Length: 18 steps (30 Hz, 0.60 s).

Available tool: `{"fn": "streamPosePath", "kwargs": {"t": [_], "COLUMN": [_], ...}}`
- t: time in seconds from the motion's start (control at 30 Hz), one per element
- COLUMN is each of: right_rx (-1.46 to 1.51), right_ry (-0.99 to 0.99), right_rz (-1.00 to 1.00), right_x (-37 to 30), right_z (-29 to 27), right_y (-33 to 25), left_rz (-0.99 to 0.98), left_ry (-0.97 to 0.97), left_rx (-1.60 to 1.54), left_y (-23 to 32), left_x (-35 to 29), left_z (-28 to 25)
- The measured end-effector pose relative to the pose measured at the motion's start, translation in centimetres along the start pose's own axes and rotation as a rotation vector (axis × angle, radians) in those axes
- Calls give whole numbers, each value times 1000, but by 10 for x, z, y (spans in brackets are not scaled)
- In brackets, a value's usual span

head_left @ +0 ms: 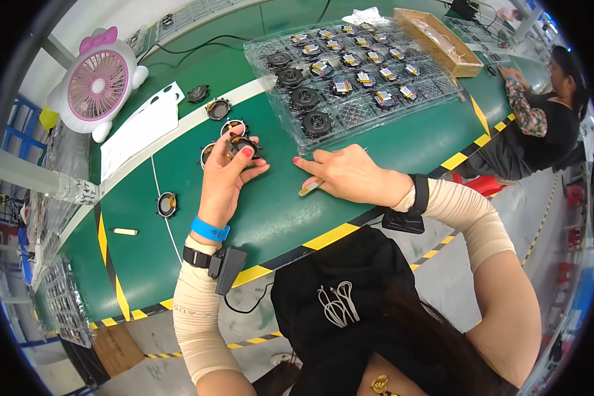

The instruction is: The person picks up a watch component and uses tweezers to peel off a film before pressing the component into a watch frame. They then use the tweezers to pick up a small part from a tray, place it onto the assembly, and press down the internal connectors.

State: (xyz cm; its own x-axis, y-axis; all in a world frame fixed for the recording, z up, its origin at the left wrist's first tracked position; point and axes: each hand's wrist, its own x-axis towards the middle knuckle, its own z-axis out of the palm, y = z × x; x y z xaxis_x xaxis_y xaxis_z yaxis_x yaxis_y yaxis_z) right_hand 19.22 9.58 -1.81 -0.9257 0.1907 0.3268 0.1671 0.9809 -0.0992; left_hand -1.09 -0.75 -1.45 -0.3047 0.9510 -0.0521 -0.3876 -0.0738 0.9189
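My left hand (221,178) is closed around a round black watch case (243,146), held tilted between thumb and fingers above the green table. To its right, my right hand (353,177) is curled around a short pale stick-like tool (311,186), its index finger stretched toward the left hand. The two hands are apart. Just behind and beside my left hand lie a silver-rimmed watch case (233,124) and another watch case (207,153), partly covered by that hand. Farther back are a watch case with a brownish inside (218,109) and a black one (198,94).
A clear plastic tray (356,117) carries rows of watch parts at the back. Behind it stands a cardboard box (465,65). At left are a pink-and-white fan (99,86), a white sheet (135,135), a lone watch case (167,204) and a pale stick (125,231). A co-worker (548,105) sits at right.
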Motion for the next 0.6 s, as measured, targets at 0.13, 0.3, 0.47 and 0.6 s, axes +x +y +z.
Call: {"fn": "streamPosePath", "kwargs": {"t": [0.13, 0.3, 0.47, 0.6], "right_rx": [238, 330, 10, -626], "right_ry": [70, 31, 483, 608], "right_rz": [31, 105, 464, 726], "right_x": [2, -6, 10, -40], "right_z": [9, -1, -64, -140], "right_y": [7, 12, 126, 289], "left_rz": [-1, -12, -2, -13], "left_ry": [-69, -130, -127, -220], "left_rx": [-3, 17, 71, 28], "left_y": [3, 1, 5, 8], "left_x": [0, 0, -4, 1], "left_z": [4, 10, 7, 27]}}
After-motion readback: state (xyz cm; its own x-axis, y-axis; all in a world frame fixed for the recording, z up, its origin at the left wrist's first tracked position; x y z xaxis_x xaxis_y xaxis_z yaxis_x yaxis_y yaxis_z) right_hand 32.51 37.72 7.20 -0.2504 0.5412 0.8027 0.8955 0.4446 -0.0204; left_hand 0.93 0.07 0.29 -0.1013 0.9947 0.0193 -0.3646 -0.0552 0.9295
